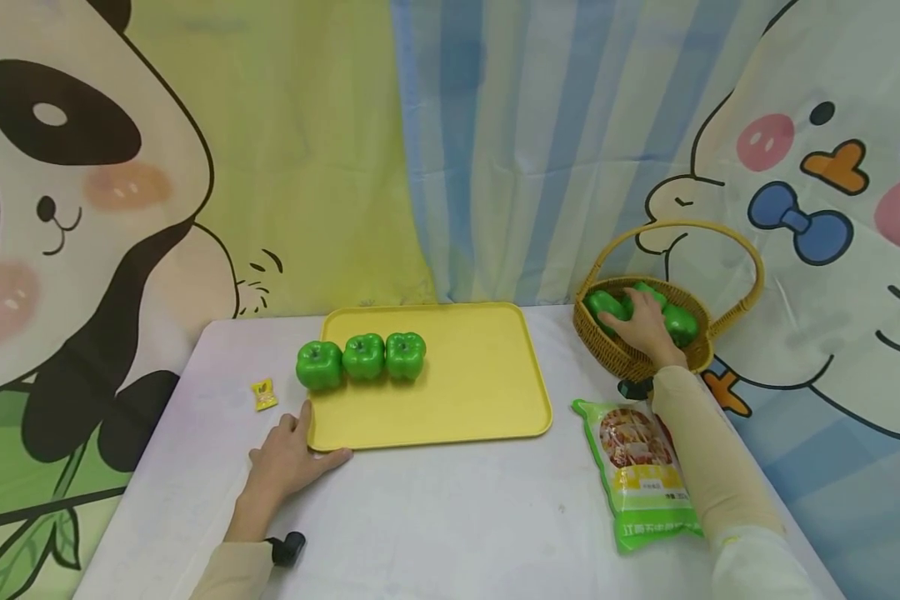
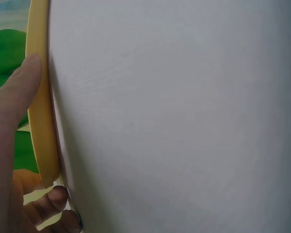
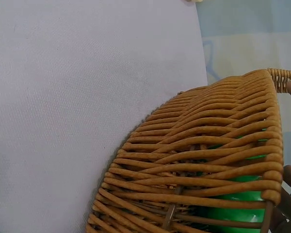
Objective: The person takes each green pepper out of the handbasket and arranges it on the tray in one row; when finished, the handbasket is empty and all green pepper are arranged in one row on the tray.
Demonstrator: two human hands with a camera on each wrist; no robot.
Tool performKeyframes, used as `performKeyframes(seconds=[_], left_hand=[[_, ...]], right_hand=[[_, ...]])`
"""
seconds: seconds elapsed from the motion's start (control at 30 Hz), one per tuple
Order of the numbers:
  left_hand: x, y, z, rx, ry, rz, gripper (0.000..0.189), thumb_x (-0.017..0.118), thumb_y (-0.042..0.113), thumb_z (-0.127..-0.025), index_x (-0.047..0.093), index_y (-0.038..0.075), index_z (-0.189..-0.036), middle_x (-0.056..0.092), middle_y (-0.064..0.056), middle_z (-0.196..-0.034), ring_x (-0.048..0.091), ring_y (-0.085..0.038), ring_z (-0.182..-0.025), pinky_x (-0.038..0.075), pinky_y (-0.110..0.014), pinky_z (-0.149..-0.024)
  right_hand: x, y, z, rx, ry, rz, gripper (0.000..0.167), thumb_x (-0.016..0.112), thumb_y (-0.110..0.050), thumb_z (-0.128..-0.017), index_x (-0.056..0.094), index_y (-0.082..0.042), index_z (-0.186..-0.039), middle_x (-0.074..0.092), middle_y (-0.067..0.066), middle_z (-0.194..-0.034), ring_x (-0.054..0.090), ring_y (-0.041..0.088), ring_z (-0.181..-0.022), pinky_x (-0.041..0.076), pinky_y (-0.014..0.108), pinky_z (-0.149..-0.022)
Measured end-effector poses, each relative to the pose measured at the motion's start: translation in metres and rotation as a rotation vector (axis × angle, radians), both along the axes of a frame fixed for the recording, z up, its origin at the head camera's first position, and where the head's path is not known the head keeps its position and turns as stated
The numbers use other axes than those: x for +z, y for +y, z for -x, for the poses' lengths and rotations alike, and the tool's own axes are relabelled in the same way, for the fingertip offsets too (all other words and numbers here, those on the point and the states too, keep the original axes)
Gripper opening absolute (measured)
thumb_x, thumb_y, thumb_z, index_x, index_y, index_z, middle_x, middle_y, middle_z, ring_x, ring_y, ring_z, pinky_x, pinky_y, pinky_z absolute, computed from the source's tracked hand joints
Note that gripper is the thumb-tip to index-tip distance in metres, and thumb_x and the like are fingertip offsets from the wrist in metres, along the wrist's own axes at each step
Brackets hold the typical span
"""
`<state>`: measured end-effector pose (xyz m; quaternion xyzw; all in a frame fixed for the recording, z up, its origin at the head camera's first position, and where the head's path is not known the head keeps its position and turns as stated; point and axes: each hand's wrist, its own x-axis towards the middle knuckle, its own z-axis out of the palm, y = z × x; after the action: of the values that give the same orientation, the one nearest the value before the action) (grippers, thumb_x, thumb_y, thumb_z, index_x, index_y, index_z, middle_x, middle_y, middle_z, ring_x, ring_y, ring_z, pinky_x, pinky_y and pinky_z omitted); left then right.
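My left hand (image 1: 285,454) touches the near left corner of a yellow tray (image 1: 480,375), thumb along the front edge and a finger by the left side. In the left wrist view the thumb lies on the tray rim (image 2: 42,107). Three green bell peppers (image 1: 363,357) stand in a row at the tray's left, the outermost over its edge. My right hand (image 1: 648,329) reaches into a wicker basket (image 1: 600,346), fingers spread over more green bell peppers (image 1: 680,325). Its fingertips are partly hidden, and the right wrist view mostly shows the basket wall (image 3: 203,155).
A small yellow wrapped packet (image 1: 264,394) lies left of the tray. A green-edged food bag (image 1: 641,475) lies in front of the basket, partly under the right forearm. The basket's tall handle (image 1: 682,223) arches above it. A printed curtain (image 1: 495,150) hangs behind the white table.
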<state>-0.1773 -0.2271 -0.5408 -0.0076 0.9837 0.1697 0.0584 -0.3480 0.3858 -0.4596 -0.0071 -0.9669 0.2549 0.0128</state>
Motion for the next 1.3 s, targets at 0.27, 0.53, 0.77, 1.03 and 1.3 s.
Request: performKeyframes(seconds=[0.27, 0.53, 0.77, 1.03, 1.3], left_hand=[[0.002, 0.000, -0.001, 0.004, 0.002, -0.004, 0.126, 0.065, 0.081, -0.075, 0.018, 0.000, -0.159, 0.051, -0.027, -0.124, 0.055, -0.035, -0.099, 0.039, -0.081, -0.082], [0.000, 0.000, 0.000, 0.006, 0.000, 0.001, 0.127, 0.065, 0.082, -0.074, 0.018, 0.000, -0.159, 0.051, -0.026, -0.124, 0.055, -0.034, -0.099, 0.040, -0.081, -0.081], [0.001, -0.001, 0.000, 0.008, -0.013, -0.007, 0.127, 0.065, 0.082, -0.074, 0.017, 0.000, -0.160, 0.051, -0.027, -0.125, 0.055, -0.035, -0.101, 0.039, -0.081, -0.083], [-0.001, 0.000, -0.001, 0.012, -0.014, 0.001, 0.128, 0.064, 0.083, -0.074, 0.017, 0.001, -0.160, 0.051, -0.025, -0.125, 0.055, -0.035, -0.102, 0.039, -0.081, -0.084], [0.001, 0.000, -0.001, 0.009, -0.003, 0.007, 0.127, 0.064, 0.083, -0.074, 0.018, 0.001, -0.159, 0.052, -0.025, -0.124, 0.056, -0.035, -0.100, 0.039, -0.082, -0.083]], right_hand=[[-0.003, 0.000, 0.006, 0.015, -0.007, -0.002, 0.087, 0.054, -0.060, -0.096, 0.024, -0.008, -0.159, 0.011, 0.036, -0.161, 0.011, 0.060, -0.146, 0.018, 0.082, -0.108], [-0.003, 0.002, 0.012, 0.050, -0.081, -0.045, 0.084, 0.049, -0.062, -0.098, 0.026, -0.011, -0.160, 0.010, 0.036, -0.161, 0.009, 0.060, -0.147, 0.014, 0.081, -0.111], [-0.005, 0.003, 0.014, 0.084, -0.100, -0.065, 0.077, 0.048, -0.056, -0.101, 0.029, -0.007, -0.158, 0.015, 0.039, -0.158, 0.012, 0.060, -0.146, 0.013, 0.078, -0.113], [-0.005, 0.002, 0.015, 0.134, -0.100, -0.090, 0.067, 0.053, -0.040, -0.104, 0.031, -0.006, -0.157, 0.019, 0.039, -0.158, 0.013, 0.060, -0.146, 0.013, 0.076, -0.115], [-0.005, 0.001, 0.013, 0.179, -0.038, -0.113, 0.060, 0.056, -0.029, -0.104, 0.036, -0.005, -0.154, 0.028, 0.042, -0.152, 0.023, 0.057, -0.142, 0.014, 0.073, -0.116]])
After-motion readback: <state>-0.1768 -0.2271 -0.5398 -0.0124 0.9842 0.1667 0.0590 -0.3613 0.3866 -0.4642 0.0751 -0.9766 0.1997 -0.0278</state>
